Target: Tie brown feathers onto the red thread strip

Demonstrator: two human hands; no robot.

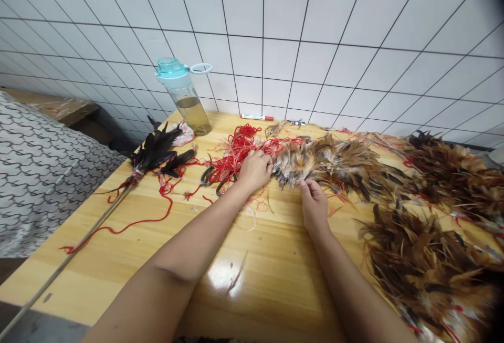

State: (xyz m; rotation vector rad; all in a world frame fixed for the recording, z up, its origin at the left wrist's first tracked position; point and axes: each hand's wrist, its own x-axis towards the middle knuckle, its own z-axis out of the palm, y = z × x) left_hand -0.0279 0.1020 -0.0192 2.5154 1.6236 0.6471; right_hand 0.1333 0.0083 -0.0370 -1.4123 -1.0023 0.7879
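A string of brown and grey feathers (334, 159) lies across the middle of the table. At its near edge my right hand (316, 204) is closed, thumb and forefinger pinching the feather tips. My left hand (256, 168) rests at the left end of the feathers, beside a tangled heap of red yarn (238, 154). Its fingers are curled together, and what they hold, if anything, is hidden. To the left, a bunch of black feathers (155, 148) is tied with red yarn to the end of a thin stick (74, 248).
A bottle with a blue lid (192, 114) stands at the back left, near a red and white marker (256, 117) by the tiled wall (283, 33). Brown feather bundles (425, 259) cover the table's right side. Patterned cloth (43, 175) hangs at the left.
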